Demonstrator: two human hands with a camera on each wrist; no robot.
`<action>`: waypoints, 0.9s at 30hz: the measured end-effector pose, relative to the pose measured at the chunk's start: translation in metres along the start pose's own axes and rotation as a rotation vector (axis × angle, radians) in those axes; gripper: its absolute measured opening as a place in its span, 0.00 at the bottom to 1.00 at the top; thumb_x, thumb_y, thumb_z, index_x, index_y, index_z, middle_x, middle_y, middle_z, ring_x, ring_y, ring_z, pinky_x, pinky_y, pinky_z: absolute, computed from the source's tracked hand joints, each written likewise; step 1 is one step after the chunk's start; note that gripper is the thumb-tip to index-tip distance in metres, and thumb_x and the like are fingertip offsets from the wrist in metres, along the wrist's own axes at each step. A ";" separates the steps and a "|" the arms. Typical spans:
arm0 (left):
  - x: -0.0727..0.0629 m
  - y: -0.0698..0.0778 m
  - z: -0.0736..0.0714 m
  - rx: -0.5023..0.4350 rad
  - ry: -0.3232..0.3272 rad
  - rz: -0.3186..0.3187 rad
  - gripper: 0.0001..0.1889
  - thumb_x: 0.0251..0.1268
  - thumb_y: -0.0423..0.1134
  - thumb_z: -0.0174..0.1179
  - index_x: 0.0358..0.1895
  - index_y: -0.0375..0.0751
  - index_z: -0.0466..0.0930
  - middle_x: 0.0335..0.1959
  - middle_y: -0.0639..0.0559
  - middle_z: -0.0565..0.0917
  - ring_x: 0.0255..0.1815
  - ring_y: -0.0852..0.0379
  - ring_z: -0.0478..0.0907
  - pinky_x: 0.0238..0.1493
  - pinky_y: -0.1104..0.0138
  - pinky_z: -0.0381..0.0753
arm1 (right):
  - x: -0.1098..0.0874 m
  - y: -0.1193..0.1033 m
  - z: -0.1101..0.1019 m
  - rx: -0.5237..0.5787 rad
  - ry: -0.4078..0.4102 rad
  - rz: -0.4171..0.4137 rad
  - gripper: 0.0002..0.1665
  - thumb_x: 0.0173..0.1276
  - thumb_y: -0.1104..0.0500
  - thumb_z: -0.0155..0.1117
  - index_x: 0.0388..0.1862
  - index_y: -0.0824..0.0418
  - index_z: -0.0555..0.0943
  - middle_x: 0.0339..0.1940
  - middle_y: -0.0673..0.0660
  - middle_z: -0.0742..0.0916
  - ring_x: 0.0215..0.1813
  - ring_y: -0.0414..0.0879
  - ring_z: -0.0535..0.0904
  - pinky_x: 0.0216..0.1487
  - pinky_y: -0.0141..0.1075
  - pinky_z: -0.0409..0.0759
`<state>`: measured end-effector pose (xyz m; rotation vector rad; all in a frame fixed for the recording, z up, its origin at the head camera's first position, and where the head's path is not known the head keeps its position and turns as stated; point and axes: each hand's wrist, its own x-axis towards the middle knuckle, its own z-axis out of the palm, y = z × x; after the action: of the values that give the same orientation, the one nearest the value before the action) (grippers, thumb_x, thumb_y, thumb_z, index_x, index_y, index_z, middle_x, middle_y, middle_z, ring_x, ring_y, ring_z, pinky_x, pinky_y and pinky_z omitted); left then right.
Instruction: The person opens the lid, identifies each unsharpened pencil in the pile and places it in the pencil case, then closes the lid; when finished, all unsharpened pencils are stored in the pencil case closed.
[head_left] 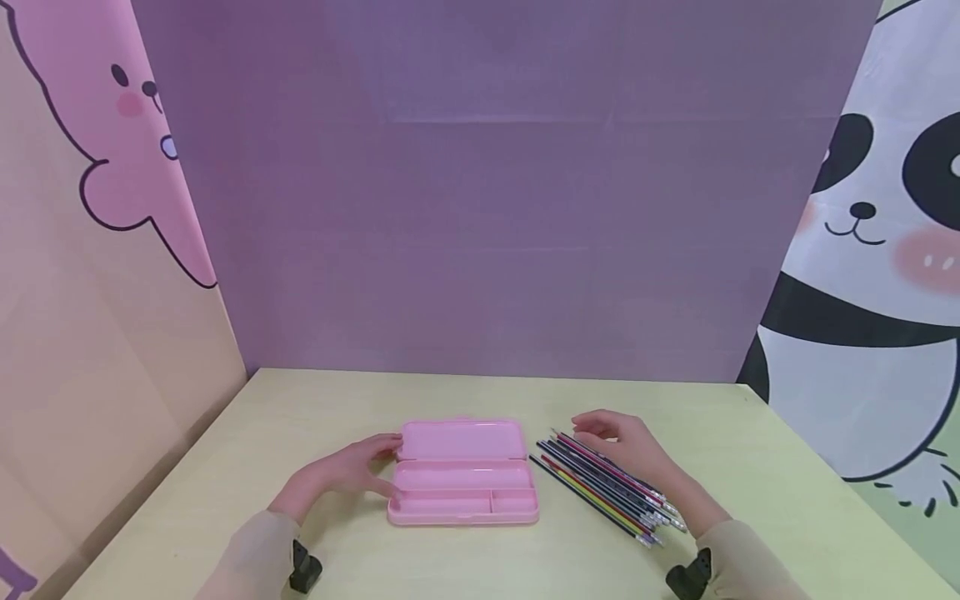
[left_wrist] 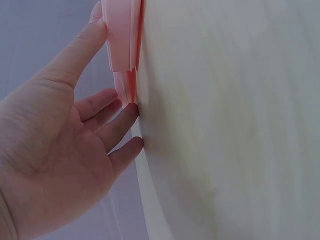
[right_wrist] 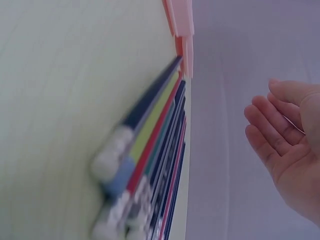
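Note:
A pink pencil case lies opened flat on the table, its lid on the far side and its compartments bare. My left hand is at its left side, thumb on the near left corner and fingers at the lid's edge. In the left wrist view the fingers are spread and slightly bent, touching the case and table. Right of the case lies a bundle of pencils, dark, yellow and red, with white-tipped ends toward me. Above their far ends hovers my right hand, holding nothing, fingers loosely bent.
The pale wooden table runs back to a purple backdrop. A wall with a pink cartoon figure stands at left, and a panda print at right. Each forearm carries a black wrist camera.

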<state>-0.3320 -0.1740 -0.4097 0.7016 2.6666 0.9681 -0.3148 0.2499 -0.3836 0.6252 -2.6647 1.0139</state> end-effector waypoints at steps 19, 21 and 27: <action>0.003 -0.001 0.000 0.006 0.003 0.000 0.49 0.44 0.50 0.73 0.70 0.35 0.59 0.72 0.40 0.59 0.72 0.38 0.55 0.72 0.45 0.54 | -0.024 0.031 -0.034 -0.059 0.033 0.066 0.15 0.66 0.54 0.62 0.47 0.61 0.81 0.41 0.56 0.87 0.38 0.38 0.81 0.39 0.25 0.81; 0.003 -0.001 0.001 0.005 0.003 0.000 0.50 0.44 0.51 0.73 0.70 0.35 0.59 0.72 0.39 0.59 0.72 0.38 0.56 0.71 0.45 0.55 | -0.027 0.033 -0.037 -0.071 0.022 0.079 0.16 0.66 0.53 0.62 0.47 0.62 0.81 0.41 0.56 0.87 0.38 0.38 0.81 0.39 0.25 0.81; 0.003 -0.002 0.003 0.013 0.011 -0.012 0.50 0.43 0.51 0.73 0.70 0.36 0.59 0.71 0.40 0.61 0.70 0.39 0.59 0.70 0.45 0.57 | -0.036 0.043 -0.041 -0.094 -0.023 0.121 0.18 0.65 0.54 0.62 0.47 0.65 0.81 0.41 0.57 0.87 0.38 0.41 0.82 0.39 0.24 0.80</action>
<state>-0.3340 -0.1727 -0.4132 0.6840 2.6862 0.9551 -0.3004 0.3174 -0.3903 0.4639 -2.7803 0.9101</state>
